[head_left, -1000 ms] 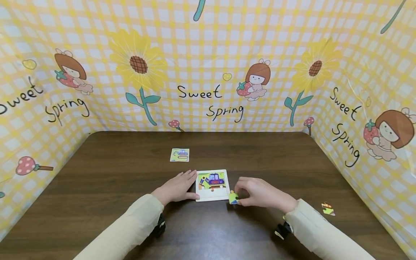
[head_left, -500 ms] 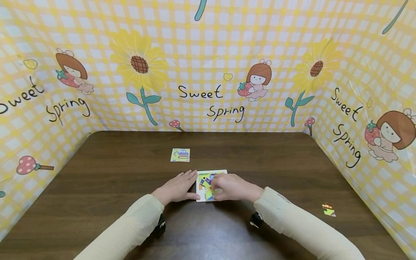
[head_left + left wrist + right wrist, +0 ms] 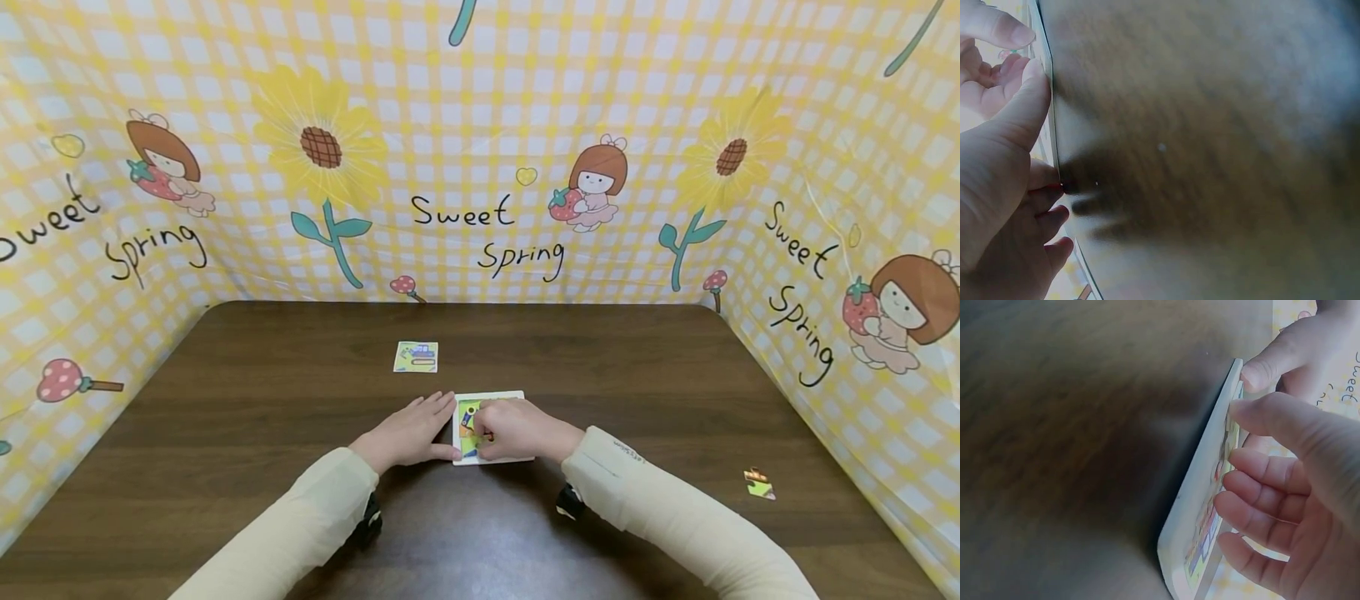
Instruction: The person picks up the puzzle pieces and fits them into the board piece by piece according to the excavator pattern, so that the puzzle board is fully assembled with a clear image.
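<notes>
A small jigsaw puzzle in a white frame (image 3: 491,394) lies flat on the table, showing part of a digger picture. My left hand (image 3: 411,431) rests with straight fingers along the frame's left edge, its thumb near the lower left corner. Over the puzzle, my right hand (image 3: 519,429) holds a green-and-blue puzzle piece (image 3: 469,451) between thumb and index finger at the lower left corner of the frame. Much of the picture is hidden under this hand. In the right wrist view, the thumb (image 3: 1260,414) and fingertips touch the puzzle face.
A square picture card (image 3: 416,357) with a digger lies beyond the puzzle, to the left. One loose puzzle piece (image 3: 759,483) lies far right on the brown table (image 3: 600,350). Yellow checked cloth (image 3: 465,108) surrounds the table's back and sides.
My right hand has carried the puzzle piece leftward from beside the frame, over the puzzle, to its lower left corner. My left hand has stayed in place.
</notes>
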`<state>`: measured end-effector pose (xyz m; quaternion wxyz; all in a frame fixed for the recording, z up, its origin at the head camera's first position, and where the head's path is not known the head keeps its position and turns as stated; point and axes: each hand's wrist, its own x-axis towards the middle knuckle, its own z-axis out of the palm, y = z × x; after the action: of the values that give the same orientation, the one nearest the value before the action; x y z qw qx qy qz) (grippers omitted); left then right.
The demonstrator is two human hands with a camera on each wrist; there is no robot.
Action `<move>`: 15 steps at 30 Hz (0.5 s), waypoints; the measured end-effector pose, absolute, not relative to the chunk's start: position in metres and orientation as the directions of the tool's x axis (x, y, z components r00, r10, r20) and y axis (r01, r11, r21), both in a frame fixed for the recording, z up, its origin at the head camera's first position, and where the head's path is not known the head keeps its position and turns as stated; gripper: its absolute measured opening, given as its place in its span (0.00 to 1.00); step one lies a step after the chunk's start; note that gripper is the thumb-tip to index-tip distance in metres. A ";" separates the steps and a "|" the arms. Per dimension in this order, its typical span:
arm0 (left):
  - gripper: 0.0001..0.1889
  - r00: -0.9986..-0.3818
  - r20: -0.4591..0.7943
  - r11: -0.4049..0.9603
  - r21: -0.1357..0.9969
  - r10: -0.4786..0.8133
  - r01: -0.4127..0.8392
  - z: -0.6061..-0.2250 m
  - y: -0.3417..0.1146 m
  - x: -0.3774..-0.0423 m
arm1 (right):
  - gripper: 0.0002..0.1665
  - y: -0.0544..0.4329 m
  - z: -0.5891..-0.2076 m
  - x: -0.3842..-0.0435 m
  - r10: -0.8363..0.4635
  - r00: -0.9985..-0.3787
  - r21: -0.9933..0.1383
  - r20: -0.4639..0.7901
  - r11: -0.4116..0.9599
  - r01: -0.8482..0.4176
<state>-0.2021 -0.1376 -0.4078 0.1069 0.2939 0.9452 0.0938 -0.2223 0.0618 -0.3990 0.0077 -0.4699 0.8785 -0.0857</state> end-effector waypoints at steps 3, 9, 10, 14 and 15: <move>0.42 -0.806 -0.146 0.811 0.240 0.574 0.534 -0.408 -0.138 -0.203 | 0.15 0.059 -0.397 -0.222 -0.824 -0.564 -0.164 0.060 0.549 -0.820; 0.42 -0.807 -0.152 0.813 0.243 0.571 0.530 -0.408 -0.138 -0.203 | 0.17 0.056 -0.395 -0.222 -0.817 -0.576 -0.165 0.031 0.565 -0.809; 0.42 -0.807 -0.152 0.813 0.242 0.571 0.529 -0.407 -0.138 -0.203 | 0.17 0.056 -0.395 -0.222 -0.815 -0.579 -0.165 0.027 0.567 -0.807; 0.42 -0.806 -0.153 0.812 0.243 0.572 0.531 -0.407 -0.137 -0.202 | 0.16 0.056 -0.395 -0.222 -0.812 -0.584 -0.157 0.020 0.574 -0.804; 0.43 -0.805 -0.153 0.811 0.242 0.574 0.533 -0.407 -0.137 -0.202 | 0.16 0.056 -0.395 -0.222 -0.811 -0.585 -0.156 0.019 0.575 -0.803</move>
<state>-0.2023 -0.1374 -0.4072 0.1098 0.2927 0.9452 0.0939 -0.2223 0.0557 -0.3952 0.0271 -0.4548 0.8871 -0.0738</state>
